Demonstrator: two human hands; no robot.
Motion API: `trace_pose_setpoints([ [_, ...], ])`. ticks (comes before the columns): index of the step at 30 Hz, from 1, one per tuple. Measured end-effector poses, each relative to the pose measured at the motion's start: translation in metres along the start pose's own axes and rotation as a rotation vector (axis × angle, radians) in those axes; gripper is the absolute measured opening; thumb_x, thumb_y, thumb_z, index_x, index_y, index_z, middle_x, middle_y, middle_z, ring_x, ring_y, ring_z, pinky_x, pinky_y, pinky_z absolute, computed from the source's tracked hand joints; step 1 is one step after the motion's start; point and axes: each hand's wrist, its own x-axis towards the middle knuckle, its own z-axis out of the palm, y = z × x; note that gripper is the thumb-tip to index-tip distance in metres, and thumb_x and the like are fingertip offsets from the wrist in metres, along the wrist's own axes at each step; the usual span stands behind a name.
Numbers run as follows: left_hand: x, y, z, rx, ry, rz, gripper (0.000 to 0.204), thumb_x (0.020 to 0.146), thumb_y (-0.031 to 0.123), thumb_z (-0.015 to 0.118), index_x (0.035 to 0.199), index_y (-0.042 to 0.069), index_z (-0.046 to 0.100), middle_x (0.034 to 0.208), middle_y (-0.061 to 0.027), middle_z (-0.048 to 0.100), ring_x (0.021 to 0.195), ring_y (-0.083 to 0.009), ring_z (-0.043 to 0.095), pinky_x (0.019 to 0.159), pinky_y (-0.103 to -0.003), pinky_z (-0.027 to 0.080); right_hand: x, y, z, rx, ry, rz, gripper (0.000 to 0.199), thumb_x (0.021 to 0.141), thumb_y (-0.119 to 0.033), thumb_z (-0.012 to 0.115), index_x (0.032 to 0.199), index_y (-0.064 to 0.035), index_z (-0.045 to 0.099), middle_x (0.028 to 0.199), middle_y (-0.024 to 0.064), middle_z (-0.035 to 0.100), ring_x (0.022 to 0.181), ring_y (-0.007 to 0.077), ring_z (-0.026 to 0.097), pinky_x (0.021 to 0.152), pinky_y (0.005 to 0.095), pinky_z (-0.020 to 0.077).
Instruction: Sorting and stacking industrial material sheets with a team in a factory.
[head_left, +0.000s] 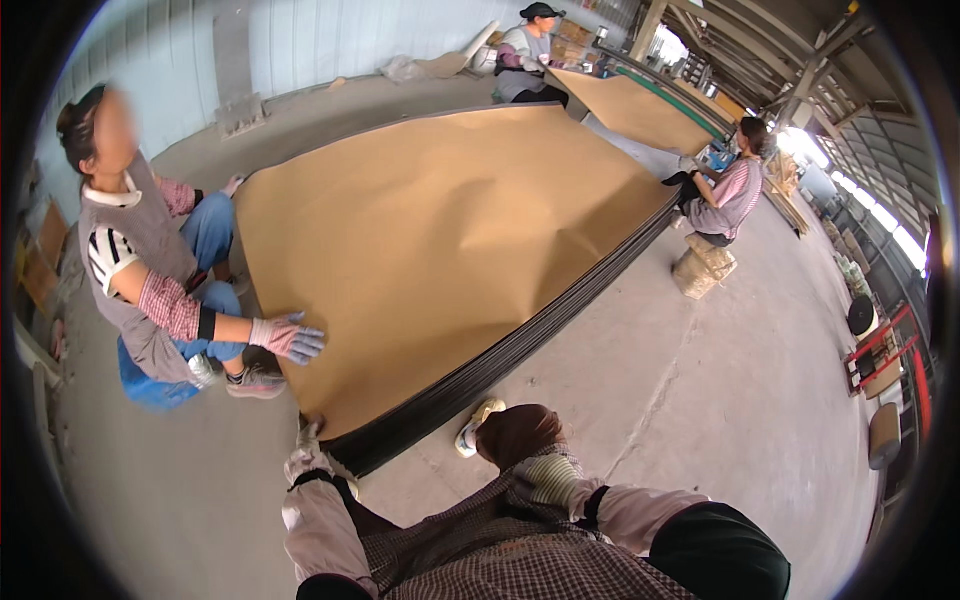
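touching the near-left corner of the brown sheet (pixel 400 220) on its dark-edged stack (pixel 480 372), the left hand (pixel 309 458) hides its grip; the right hand (pixel 550 478), at the lap (pixel 500 530), i can't read either. uneven tugging could crease that rippled sheet.

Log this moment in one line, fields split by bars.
left hand: at sheet corner | right hand: near knee | sheet: brown, buckled, atop dark stack | left-side co-worker's hand: over sheet

Daylight glares through openings (pixel 803 147) at upper right. Fisheye distortion bends the edges; black vignetting darkens the corners
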Motion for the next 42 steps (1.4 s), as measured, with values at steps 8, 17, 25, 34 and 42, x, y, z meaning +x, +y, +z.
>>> trace_pose_setpoints([
  [8,-0.020,0.026,-0.022,0.534,0.064,0.242,0.069,0.076,0.066,0.066,0.114,0.008,0.069,0.113,-0.0167,0.071,0.102,-0.0365,0.066,0.079,-0.040,0.051,0.006,0.000,0.005,-0.054,-0.012,-0.005,0.031,0.088,-0.035,0.058,0.099,-0.0070,0.066,0.091,0.0151,0.068,0.081,0.0361,0.066,0.073,0.0447,0.0535],
  [17,-0.109,0.100,-0.040,0.213,-0.056,-0.064,0.070,0.077,0.063,0.067,0.125,0.012,0.065,0.128,-0.0190,0.063,0.119,-0.0334,0.056,0.100,-0.040,0.041,0.004,0.006,0.021,-0.121,-0.009,0.000,0.032,0.085,-0.039,0.059,0.094,-0.0085,0.067,0.087,0.0134,0.069,0.080,0.0331,0.067,0.073,0.0457,0.0526],
  [25,-0.020,0.018,-0.010,0.187,-0.083,0.044,0.070,0.076,0.055,0.072,0.129,0.009,0.061,0.132,-0.0155,0.061,0.118,-0.0293,0.056,0.101,-0.037,0.040,-0.003,0.015,0.034,-0.110,0.085,-0.004,0.030,0.085,-0.037,0.060,0.092,-0.0083,0.066,0.085,0.0146,0.069,0.078,0.0350,0.067,0.070,0.0464,0.0534],
  [34,0.075,-0.079,-0.005,-0.792,-0.334,-0.232,0.018,0.074,0.032,0.061,0.066,0.019,0.053,0.056,-0.0061,0.032,0.046,-0.0274,0.030,0.045,-0.043,0.020,0.002,0.006,0.007,-0.015,0.041,-0.048,0.025,0.085,-0.031,0.062,0.095,-0.0086,0.068,0.085,0.0132,0.068,0.082,0.0343,0.066,0.075,0.0429,0.0538],
  [42,0.016,-0.018,-0.014,0.142,-0.124,0.071,0.048,0.082,0.046,0.064,0.115,0.012,0.061,0.115,-0.0111,0.056,0.102,-0.0292,0.052,0.089,-0.039,0.039,-0.009,0.011,0.019,-0.059,0.181,-0.095,0.023,0.085,-0.029,0.063,0.094,-0.0081,0.067,0.082,0.0128,0.066,0.078,0.0335,0.066,0.071,0.0423,0.0535],
])
